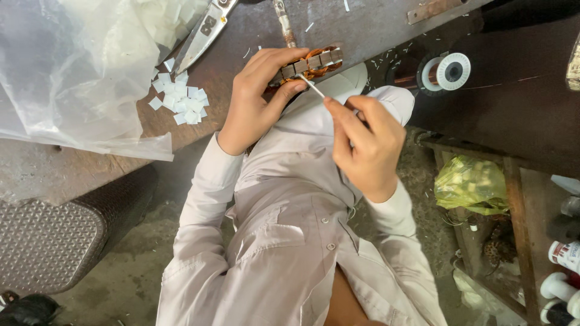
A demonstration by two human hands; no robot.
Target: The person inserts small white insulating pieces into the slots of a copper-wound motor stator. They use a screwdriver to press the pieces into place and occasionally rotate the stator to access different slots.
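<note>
My left hand (257, 99) grips a small motor stator (311, 63) with copper windings and grey metal teeth, held against the edge of the brown workbench (356, 24). My right hand (365, 142) pinches a thin white strip (314, 89) whose tip points at the stator, just below its teeth. Both arms wear pale long sleeves. Part of the stator is hidden behind my left fingers.
A pile of small white paper squares (180, 99) lies on the bench beside large scissors (202, 33) and a clear plastic bag (72, 72). A copper wire spool (446, 71) sits at the right. A yellow-green bag (470, 184) and a wooden shelf lie lower right.
</note>
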